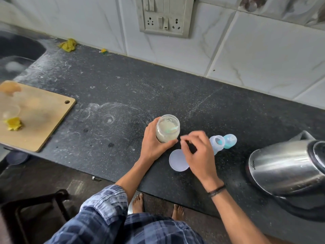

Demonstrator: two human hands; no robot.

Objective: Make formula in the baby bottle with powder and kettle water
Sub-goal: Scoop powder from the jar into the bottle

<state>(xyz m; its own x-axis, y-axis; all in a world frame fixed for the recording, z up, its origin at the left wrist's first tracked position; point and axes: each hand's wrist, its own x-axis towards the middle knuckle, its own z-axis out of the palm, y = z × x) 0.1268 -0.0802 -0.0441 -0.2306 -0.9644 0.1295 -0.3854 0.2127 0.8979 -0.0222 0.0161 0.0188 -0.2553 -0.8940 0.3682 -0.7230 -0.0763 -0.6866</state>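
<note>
Open powder jar (168, 128) on the dark desk (123, 103), left hand (153, 141) wrapped around it, round lid (176, 161) flat below the right hand (197, 150), fingers bent, grip impossible to tell, baby bottle (217, 143) just right of this hand, steel kettle (284, 166) farther right.

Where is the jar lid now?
Head view, right of centre: the lid lies flat on the counter between powder jar and front edge, partly under the right hand.

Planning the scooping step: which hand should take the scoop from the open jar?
Right. The left hand grips the jar, steadying it; the right hand holds nothing visible and hovers between the jar and the open baby bottle, close to the scoop.
</note>
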